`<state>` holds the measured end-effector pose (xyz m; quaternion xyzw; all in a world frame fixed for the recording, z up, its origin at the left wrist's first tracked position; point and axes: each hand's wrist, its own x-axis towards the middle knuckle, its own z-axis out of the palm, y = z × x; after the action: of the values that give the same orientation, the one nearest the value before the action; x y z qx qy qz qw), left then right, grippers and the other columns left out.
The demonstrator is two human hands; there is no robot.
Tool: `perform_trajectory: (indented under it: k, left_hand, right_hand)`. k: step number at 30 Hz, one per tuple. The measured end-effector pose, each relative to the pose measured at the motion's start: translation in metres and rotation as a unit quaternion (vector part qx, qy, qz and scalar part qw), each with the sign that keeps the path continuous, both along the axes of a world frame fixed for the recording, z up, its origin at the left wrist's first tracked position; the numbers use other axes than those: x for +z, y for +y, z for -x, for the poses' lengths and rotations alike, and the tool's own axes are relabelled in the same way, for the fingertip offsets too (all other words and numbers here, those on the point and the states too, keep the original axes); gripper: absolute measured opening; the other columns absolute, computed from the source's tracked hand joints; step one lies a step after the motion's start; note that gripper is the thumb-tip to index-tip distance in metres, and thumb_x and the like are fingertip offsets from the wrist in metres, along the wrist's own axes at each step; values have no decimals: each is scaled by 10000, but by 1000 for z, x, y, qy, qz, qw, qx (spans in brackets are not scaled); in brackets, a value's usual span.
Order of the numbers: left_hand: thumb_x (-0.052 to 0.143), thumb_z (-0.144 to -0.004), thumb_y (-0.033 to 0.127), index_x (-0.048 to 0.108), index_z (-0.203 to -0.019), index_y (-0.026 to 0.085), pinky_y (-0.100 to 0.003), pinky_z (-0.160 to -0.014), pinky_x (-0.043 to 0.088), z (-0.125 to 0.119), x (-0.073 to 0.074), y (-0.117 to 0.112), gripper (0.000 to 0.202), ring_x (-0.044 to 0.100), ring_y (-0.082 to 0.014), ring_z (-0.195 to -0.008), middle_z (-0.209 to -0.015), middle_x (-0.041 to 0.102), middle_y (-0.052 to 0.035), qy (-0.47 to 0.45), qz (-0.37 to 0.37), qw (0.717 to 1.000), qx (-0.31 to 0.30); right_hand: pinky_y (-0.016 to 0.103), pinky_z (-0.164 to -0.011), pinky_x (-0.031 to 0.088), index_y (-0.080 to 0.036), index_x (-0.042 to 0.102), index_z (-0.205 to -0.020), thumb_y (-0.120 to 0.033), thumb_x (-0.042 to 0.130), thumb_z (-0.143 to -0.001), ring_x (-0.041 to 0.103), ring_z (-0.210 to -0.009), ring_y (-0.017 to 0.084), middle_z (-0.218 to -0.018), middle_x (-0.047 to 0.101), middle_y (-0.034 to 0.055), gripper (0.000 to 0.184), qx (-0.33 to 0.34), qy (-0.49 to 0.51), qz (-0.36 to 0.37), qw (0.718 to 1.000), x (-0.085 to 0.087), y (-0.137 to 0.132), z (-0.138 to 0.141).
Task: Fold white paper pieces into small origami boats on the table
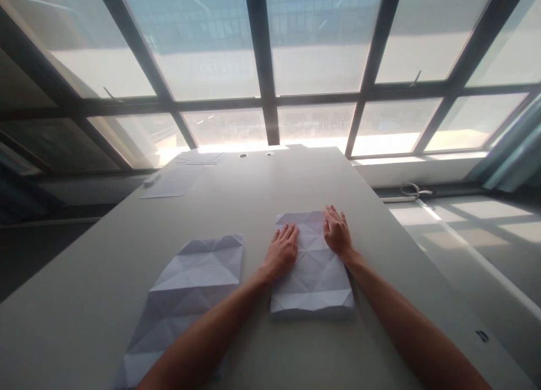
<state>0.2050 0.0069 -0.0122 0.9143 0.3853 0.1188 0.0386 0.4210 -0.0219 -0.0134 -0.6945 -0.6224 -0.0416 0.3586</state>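
A creased sheet of white paper [315, 271] lies on the white table [270, 198] in front of me, its near edge bent up a little. On its left side my left hand [282, 250] rests flat, fingers stretched out and pointing away from me. My right hand [337, 232] presses on the far right edge of the same sheet, fingers extended, thumb side towards the paper. To the left lies a second, larger creased paper [203, 271] with fold lines across it. My left forearm passes over its right part and hides some of it.
Flat paper sheets [169, 182] lie at the table's far left, with a small pale item [151, 180] beside them. Two round holes show near the far edge. Windows [316, 40] stand beyond the table. A coiled cable [411, 190] lies to the right, below the window.
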Motion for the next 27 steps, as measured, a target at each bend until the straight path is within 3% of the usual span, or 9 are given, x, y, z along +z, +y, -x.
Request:
perform_trajectory:
  k: [3, 6, 8, 12, 17, 22, 27]
  left_hand:
    - [320, -994, 253, 377, -1473, 179, -420, -1187, 181, -1, 1, 0, 488, 230, -221, -1457, -1562, 320, -60, -4, -2, 1000, 3]
    - [303, -1006, 271, 361, -1482, 180, -428, -1185, 190, -1, 1, 0, 489, 232, -222, -1457, -1564, 316, -62, -3, 4, 1000, -1]
    - [266, -1013, 253, 348, -1489, 171, -419, -1184, 195, 0, 1, 0, 490, 225, -211, -1460, -1561, 322, -64, -1, 10, 1000, -5]
    - [251, -1004, 208, 309, -1507, 148, -406, -1189, 180, 1, -1, 1, 510, 200, -199, -1467, -1567, 307, -74, 2, 7, 1000, -4]
    - [244, -1014, 243, 343, -1492, 146, -413, -1188, 186, 0, -1, 2, 498, 219, -207, -1462, -1560, 321, -83, 7, -1, 1000, 2]
    - [295, -1008, 276, 380, -1466, 136, -373, -1172, 236, -3, 5, -1, 486, 299, -199, -1431, -1528, 379, -107, -19, -6, 1000, -11]
    - [369, -992, 325, 393, -1458, 168, -377, -1178, 217, -3, 7, -3, 493, 299, -207, -1429, -1524, 392, -83, -11, -3, 999, -51]
  right_hand:
    - [439, -1169, 229, -163, 524, -1373, -133, 344, -925, 341, -1404, 183, -1441, 500, 98, 484, 107, -16, -11, 994, 7, -7, 14]
    - [436, -1172, 231, -207, 464, -1429, -96, 357, -901, 333, -1409, 176, -1472, 467, 70, 551, 245, -65, 52, 966, 6, -12, 31]
    - [448, -1176, 218, -190, 389, -1476, -106, 352, -902, 299, -1426, 189, -1512, 405, 77, 581, 264, -76, 92, 957, 3, -14, 41]
    - [430, -1187, 180, -159, 261, -1529, -189, 331, -944, 237, -1449, 196, -1559, 311, 79, 590, 231, -83, 142, 959, -1, -15, 50]
    - [441, -1189, 119, -138, 342, -1496, -334, 318, -984, 199, -1460, 217, -1571, 279, 100, 549, 142, -110, 185, 966, 1, -11, 44]
    - [470, -1182, 80, -115, 322, -1501, -356, 315, -983, 171, -1466, 234, -1582, 236, 119, 572, 52, -116, 214, 968, -1, -5, 30]
    - [455, -1181, 78, -108, 334, -1495, -346, 323, -982, 181, -1462, 239, -1578, 256, 117, 566, 54, -110, 212, 970, -3, -3, 21]
